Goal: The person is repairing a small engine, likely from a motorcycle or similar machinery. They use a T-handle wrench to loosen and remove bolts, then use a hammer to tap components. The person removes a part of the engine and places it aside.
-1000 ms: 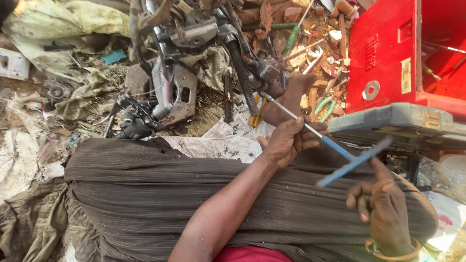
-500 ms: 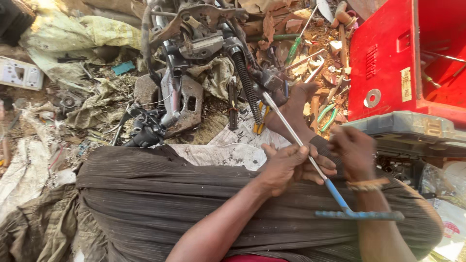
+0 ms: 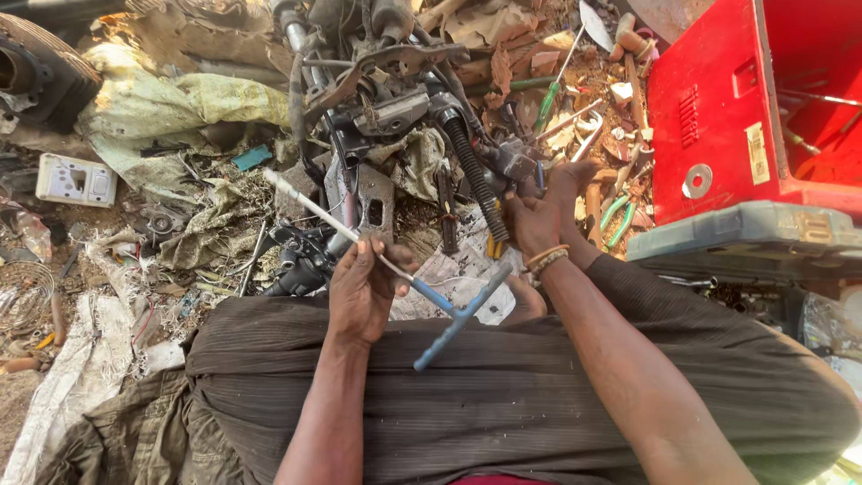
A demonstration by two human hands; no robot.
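The left hand [image 3: 362, 289] gripped a blue-handled T-wrench [image 3: 431, 301]; the right hand [image 3: 537, 216] clutched a part of the greasy motorcycle frame [image 3: 395, 117]. The long shaft, held mid-length, could probably swing and snag the black hose [image 3: 471, 175].

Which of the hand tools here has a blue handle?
The T-handle wrench held in the left hand: its crossbar grip is blue. The screwdriver lying in the debris up top has a green handle.

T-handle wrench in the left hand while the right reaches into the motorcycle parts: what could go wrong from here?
1. The left hand grips the T-handle wrench mid-shaft only, so its long tip could snag the cables of the motorcycle assembly.
2. The right hand is in among metal parts and may get pinched or cut.
3. Loose tools and scrap around it could hide dropped fasteners.
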